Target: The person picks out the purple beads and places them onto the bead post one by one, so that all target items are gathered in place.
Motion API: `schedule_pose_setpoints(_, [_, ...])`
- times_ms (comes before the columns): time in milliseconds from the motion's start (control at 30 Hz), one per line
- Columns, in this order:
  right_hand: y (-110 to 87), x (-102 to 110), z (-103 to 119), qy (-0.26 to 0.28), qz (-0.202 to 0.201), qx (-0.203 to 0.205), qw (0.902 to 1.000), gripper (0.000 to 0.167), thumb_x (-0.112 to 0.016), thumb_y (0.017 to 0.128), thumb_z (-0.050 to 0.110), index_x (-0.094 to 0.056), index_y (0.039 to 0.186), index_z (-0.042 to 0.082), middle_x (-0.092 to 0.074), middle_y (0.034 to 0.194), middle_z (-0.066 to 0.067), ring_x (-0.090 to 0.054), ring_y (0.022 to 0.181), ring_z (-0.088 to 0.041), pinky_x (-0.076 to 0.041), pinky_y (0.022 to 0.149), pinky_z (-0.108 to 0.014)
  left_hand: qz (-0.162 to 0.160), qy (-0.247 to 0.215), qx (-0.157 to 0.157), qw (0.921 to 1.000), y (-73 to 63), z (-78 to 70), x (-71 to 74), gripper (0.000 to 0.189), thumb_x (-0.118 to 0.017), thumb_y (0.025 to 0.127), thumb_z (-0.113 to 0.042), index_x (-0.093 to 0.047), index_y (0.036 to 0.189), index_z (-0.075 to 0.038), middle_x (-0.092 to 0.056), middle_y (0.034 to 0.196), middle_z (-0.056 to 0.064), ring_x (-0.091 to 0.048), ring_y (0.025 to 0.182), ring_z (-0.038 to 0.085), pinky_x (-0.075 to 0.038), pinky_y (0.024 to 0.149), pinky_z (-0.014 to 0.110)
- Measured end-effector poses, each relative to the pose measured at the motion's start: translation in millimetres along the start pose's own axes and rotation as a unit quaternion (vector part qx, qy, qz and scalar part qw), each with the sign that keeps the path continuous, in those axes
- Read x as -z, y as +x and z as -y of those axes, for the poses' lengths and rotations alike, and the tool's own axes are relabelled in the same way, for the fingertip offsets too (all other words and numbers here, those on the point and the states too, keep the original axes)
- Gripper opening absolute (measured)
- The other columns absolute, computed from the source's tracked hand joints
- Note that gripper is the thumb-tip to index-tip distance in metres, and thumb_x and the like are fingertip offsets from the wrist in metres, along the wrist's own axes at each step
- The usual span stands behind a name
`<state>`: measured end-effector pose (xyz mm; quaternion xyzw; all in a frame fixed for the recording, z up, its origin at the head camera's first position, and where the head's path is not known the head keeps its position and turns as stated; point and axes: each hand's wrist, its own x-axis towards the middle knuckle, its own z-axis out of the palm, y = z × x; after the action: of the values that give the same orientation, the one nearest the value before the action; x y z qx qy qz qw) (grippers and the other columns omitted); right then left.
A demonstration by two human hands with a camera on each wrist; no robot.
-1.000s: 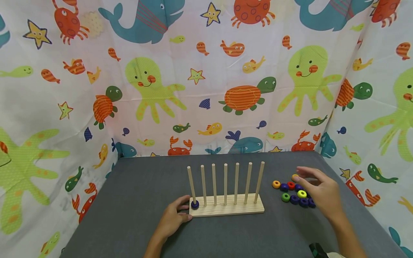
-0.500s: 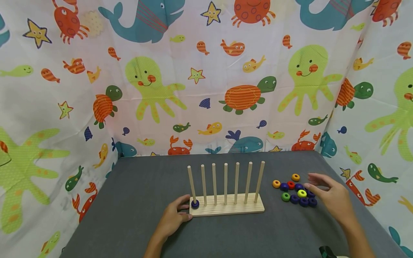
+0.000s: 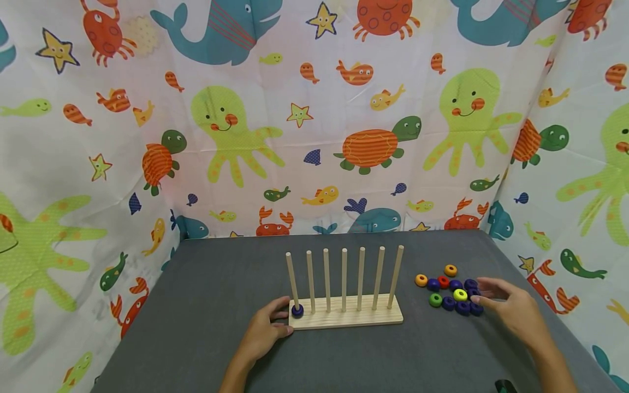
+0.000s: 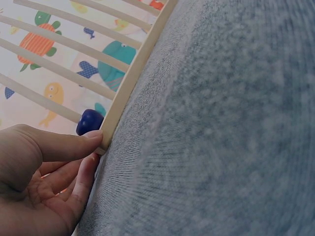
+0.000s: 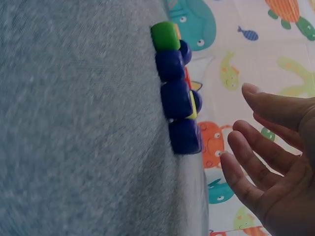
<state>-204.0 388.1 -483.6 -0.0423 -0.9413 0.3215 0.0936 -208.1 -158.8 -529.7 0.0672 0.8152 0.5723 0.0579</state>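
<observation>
The left hand pinches the adjacent end of the pegboard, presumably steadying it; the right hand, fingers loosely spread, adjoins the beads clustered at its left, seemingly for easy reach.

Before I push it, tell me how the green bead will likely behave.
The green bead lies hole up, so it should slide more than roll. Tipped onto its rounded side, it could probably roll. A blue bead sits beside it, so pushing that way may shift both.

hands bare; dk gadget prob. wrist-worn
</observation>
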Motion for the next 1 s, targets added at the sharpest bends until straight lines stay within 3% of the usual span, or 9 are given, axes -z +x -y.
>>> schedule_pose_setpoints(133, [2.1,-0.3,-7.0,-0.007,0.022,-0.008,0.9997,0.059,-0.081,0.096,0.037,-0.066,0.136,-0.003,-0.074,0.123,-0.024,-0.074,0.095,-0.021,-0.056,0.073,-0.032,0.000,0.003,0.000,1.0000,0.7,-0.2,0.5,0.070,-0.078,0.087,0.005,-0.054,0.152,0.000,-0.056,0.153,0.023,-0.063,0.128,0.038,-0.060,0.097,0.040])
schedule_pose_setpoints(200, [2.8,-0.7,-10.4,-0.007,0.031,-0.010,0.9995,0.058,-0.081,0.095,0.034,-0.066,0.135,-0.005,-0.073,0.123,-0.026,-0.075,0.096,-0.027,-0.060,0.074,-0.036,0.000,0.006,0.002,1.0000,1.3,0.3,0.8,0.069,-0.078,0.087,0.005,-0.054,0.152,-0.001,-0.056,0.153,0.022,-0.063,0.129,0.037,-0.060,0.097,0.040])
schedule_pose_setpoints(300, [3.2,-1.7,-15.1,-0.007,0.039,-0.011,0.9992,0.056,-0.083,0.094,0.031,-0.067,0.132,-0.006,-0.075,0.120,-0.026,-0.076,0.093,-0.024,-0.062,0.075,-0.040,0.001,0.011,-0.002,0.9999,2.5,1.9,0.8,0.069,-0.077,0.087,0.006,-0.053,0.152,0.000,-0.055,0.153,0.023,-0.063,0.128,0.038,-0.060,0.097,0.039])
schedule_pose_setpoints(467, [4.5,-3.3,-22.0,-0.013,0.055,-0.017,0.9982,0.052,-0.085,0.091,0.028,-0.070,0.127,-0.006,-0.078,0.109,-0.020,-0.073,0.085,-0.014,-0.058,0.071,-0.032,0.000,0.014,-0.004,0.9999,2.7,2.0,0.7,0.069,-0.077,0.086,0.006,-0.054,0.151,0.000,-0.056,0.153,0.023,-0.063,0.128,0.038,-0.060,0.096,0.038])
schedule_pose_setpoints(733, [7.0,-5.5,-29.0,-0.013,0.079,-0.022,0.9965,0.049,-0.084,0.092,0.024,-0.069,0.126,-0.008,-0.078,0.109,-0.021,-0.073,0.090,-0.023,-0.054,0.069,-0.028,-0.002,0.013,-0.002,0.9999,2.0,1.4,0.6,0.069,-0.077,0.086,0.005,-0.055,0.151,-0.001,-0.056,0.152,0.022,-0.063,0.128,0.038,-0.060,0.096,0.039])
schedule_pose_setpoints(1000, [8.0,-6.1,-32.3,-0.009,0.090,-0.017,0.9958,0.047,-0.084,0.092,0.025,-0.071,0.125,-0.006,-0.079,0.107,-0.018,-0.073,0.088,-0.017,-0.055,0.068,-0.026,-0.002,0.012,0.002,0.9999,1.2,1.5,1.0,0.070,-0.077,0.086,0.006,-0.055,0.151,-0.001,-0.056,0.153,0.022,-0.063,0.129,0.038,-0.060,0.096,0.038])
